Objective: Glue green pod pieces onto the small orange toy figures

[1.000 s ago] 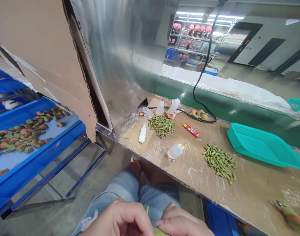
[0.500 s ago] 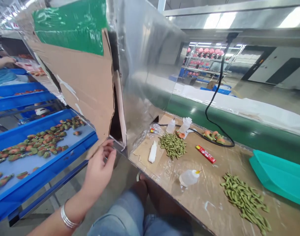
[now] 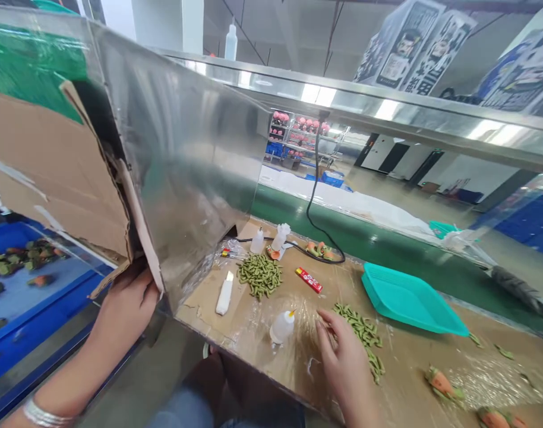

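No text can be read; print on the red packet (image 3: 308,279) and hanging posters (image 3: 414,50) is illegible.

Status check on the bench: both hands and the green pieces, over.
Left hand grips torn brown cardboard flap. Right hand open, fingertips at near pile of small green pieces. White squeeze bottle lies beside that hand.

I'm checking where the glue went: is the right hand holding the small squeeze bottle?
No, the right hand rests on the green pieces, while the squeeze bottle stands apart beside it.
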Demonstrator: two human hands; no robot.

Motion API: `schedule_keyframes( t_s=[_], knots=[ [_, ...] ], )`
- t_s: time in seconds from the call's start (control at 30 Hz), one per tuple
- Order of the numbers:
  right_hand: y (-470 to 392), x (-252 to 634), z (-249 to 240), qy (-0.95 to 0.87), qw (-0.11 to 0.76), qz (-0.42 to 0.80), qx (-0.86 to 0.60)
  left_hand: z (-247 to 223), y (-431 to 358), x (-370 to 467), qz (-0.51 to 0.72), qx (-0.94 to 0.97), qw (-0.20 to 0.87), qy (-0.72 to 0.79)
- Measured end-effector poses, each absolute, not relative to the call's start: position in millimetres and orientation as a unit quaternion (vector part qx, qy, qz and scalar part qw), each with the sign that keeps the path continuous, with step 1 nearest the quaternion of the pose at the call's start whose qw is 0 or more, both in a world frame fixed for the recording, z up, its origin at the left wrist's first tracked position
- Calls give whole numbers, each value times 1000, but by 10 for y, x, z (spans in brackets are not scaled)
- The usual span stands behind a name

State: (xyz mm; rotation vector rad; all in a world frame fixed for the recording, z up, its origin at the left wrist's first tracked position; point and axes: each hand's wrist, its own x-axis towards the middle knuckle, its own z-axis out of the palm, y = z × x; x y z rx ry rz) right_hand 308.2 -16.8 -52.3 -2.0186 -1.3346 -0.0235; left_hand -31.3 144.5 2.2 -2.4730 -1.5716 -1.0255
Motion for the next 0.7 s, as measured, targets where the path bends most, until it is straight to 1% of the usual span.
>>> schedule_keyframes(
  t_s=[0.07, 0.2, 0.27, 0.33, 0.4, 0.5, 0.6, 0.7],
  knots=[
    [227, 3236, -455, -534, 320, -21, -782, -16, 1460, -341, -328, -802, 32, -498],
    [856, 3465, -388, -545, 250, -5, -800, -171, 1499, -401, -341, -794, 64, -499],
    [1025, 3501, -385, -536, 233, 10, -812, -259, 1528, -435, -343, -794, 73, -496],
    [1073, 3493, -378, -523, 236, 31, -818, -329, 1555, -464, -346, -796, 76, -491],
    [995, 3450, -358, -515, 263, 59, -814, -376, 1574, -479, -352, -794, 75, -490],
    [691, 3317, -323, -510, 341, 121, -780, -408, 1583, -469, -361, -789, 64, -494],
    [320, 3108, -306, -491, 420, 191, -739, -412, 1579, -438, -365, -789, 35, -494],
    [73, 2882, -289, -472, 476, 250, -699, -396, 1559, -412, -379, -783, 2, -493]
  ],
)
